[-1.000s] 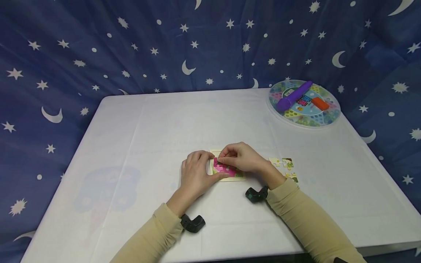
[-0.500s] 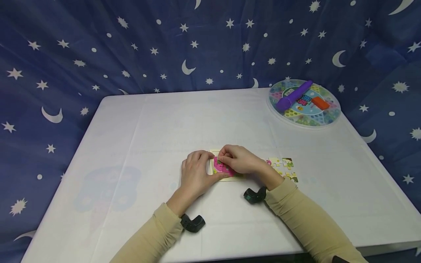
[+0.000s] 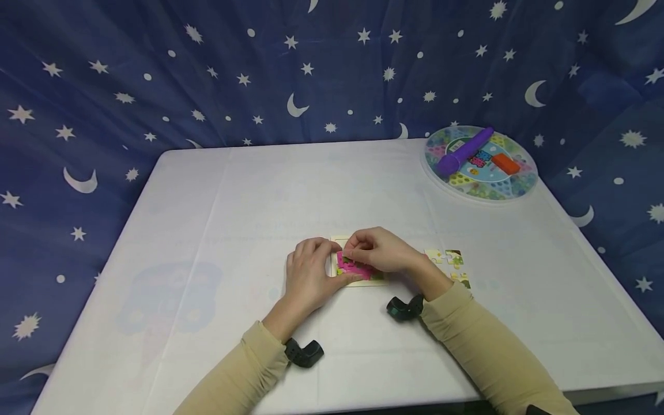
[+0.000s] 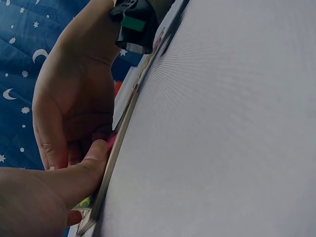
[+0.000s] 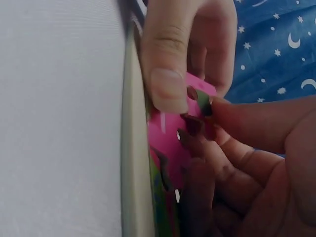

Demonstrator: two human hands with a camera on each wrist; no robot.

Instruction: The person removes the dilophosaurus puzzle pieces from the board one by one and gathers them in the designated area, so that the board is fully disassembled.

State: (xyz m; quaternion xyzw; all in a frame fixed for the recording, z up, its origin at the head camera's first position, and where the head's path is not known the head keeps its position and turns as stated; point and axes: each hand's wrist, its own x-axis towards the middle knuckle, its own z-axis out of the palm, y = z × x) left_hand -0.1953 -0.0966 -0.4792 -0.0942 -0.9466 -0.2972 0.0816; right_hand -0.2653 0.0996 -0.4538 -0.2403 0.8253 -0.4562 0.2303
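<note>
In the head view a small jigsaw puzzle board (image 3: 372, 283) with a pale frame lies on the white table, pink pieces (image 3: 358, 271) in its middle. My left hand (image 3: 310, 270) holds it from the left, fingers at the far edge and thumb across the near side. The right wrist view shows that thumb (image 5: 168, 91) pressing on a pink piece (image 5: 170, 133). My right hand (image 3: 383, 249) pinches a small puzzle piece (image 5: 203, 102) with a green patch between thumb and fingers, over the pink area. The fingers hide part of the board.
Several loose puzzle pieces (image 3: 453, 259) lie right of the board, partly behind my right forearm. At the back right corner, a round colourful game board (image 3: 521, 184) carries a purple microphone-shaped toy (image 3: 464, 153) and an orange block (image 3: 505, 164). A starry blue curtain (image 3: 207, 86) hangs behind.
My right hand shifted slightly left over the board, then slightly back right, still pinching the piece. The pink pieces moved a little under the fingers. My left hand stayed in place.
</note>
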